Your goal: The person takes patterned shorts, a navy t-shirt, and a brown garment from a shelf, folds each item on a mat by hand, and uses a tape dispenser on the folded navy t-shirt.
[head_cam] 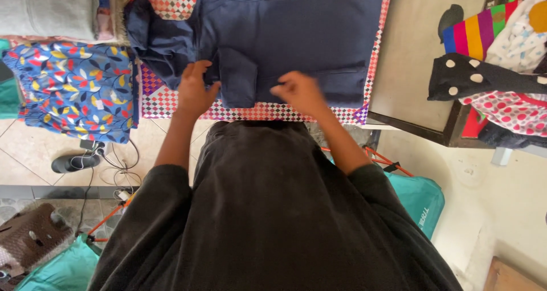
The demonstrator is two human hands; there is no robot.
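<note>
A navy blue garment [296, 29] lies spread on a board covered in a red, white and purple checked cloth [171, 106]. My left hand [195, 89] presses on the garment's folded near edge, close to a loose sleeve at the left. My right hand [299, 91] pinches the cloth of the same near edge, a little to the right. Both my forearms reach out over my black shirt [273, 211].
A blue leaf-print garment [74, 89] hangs at the left, with grey folded cloth [45, 9] above it. At the right, a table [410, 57] carries striped, dotted and patterned clothes [496, 57]. Cables [119, 166], teal bags [419, 197] and a brown stool [28, 237] are on the floor.
</note>
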